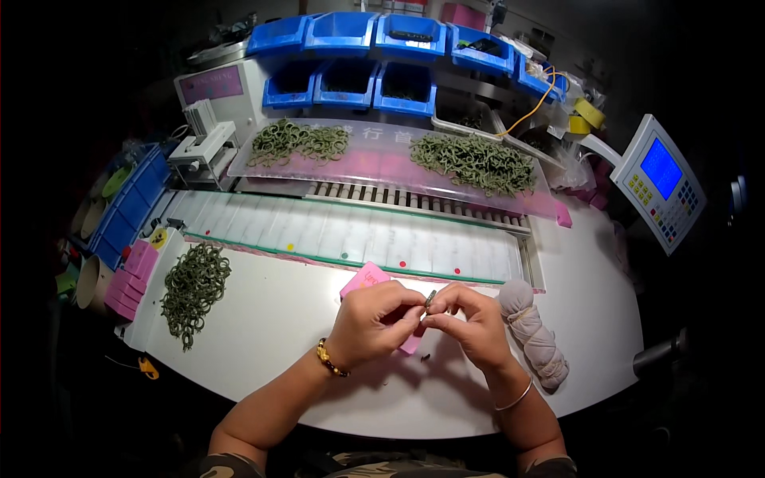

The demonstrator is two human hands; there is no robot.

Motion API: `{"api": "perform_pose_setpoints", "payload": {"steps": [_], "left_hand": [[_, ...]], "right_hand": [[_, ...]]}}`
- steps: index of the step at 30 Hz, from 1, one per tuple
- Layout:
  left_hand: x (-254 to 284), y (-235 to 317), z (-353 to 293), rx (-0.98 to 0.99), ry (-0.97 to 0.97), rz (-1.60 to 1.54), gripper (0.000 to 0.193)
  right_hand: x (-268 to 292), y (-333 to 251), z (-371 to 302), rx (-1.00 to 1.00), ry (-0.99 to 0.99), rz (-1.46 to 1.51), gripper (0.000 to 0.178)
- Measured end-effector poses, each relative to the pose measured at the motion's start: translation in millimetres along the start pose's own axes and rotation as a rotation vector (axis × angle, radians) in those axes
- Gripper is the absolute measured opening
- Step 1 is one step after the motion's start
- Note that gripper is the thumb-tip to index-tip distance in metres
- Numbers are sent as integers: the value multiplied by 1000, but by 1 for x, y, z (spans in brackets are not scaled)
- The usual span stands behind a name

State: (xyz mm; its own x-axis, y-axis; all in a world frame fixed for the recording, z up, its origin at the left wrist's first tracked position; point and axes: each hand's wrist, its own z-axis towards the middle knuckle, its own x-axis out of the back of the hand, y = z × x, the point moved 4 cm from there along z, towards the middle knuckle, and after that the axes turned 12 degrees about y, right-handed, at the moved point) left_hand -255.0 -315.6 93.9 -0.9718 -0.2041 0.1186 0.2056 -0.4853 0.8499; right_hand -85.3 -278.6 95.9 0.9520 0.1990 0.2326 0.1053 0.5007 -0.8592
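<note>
Above the white table, my left hand [373, 319] and my right hand [472, 325] meet fingertip to fingertip. Both pinch a small dark green ring-like piece [431, 299], mostly covered by the fingers. A pink block [365, 277] lies under my left hand, partly hidden by it. Just below the hands, a tiny dark piece [425, 358] rests on the table. To the left is a heap of green rings [195, 291]. Two more heaps, a left pile [299, 143] and a right pile [474, 163], lie on a clear sheet at the back.
A white conveyor strip with dividers [351, 235] crosses behind my hands. Blue bins [341, 32] stand in two rows at the back. A wrapped grey cloth roll [535, 334] lies right of my right hand. A control panel [660, 183] stands at far right, pink blocks [131, 279] at left.
</note>
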Motion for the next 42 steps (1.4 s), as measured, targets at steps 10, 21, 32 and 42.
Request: {"api": "perform_pose_setpoints", "payload": {"steps": [10, 21, 32, 42], "left_hand": [[-6, -11, -5, 129, 108, 0, 4], [-11, 3, -3, -318, 80, 290, 11], [-17, -11, -10, -27, -39, 50, 10], [-24, -25, -17, 849, -230, -477, 17]], "right_hand": [[13, 13, 2, -347, -8, 104, 27], [-1, 2, -5, -209, 44, 174, 21], [1, 10, -6, -573, 22, 439, 12], [-1, 13, -7, -766, 75, 522, 20]]}}
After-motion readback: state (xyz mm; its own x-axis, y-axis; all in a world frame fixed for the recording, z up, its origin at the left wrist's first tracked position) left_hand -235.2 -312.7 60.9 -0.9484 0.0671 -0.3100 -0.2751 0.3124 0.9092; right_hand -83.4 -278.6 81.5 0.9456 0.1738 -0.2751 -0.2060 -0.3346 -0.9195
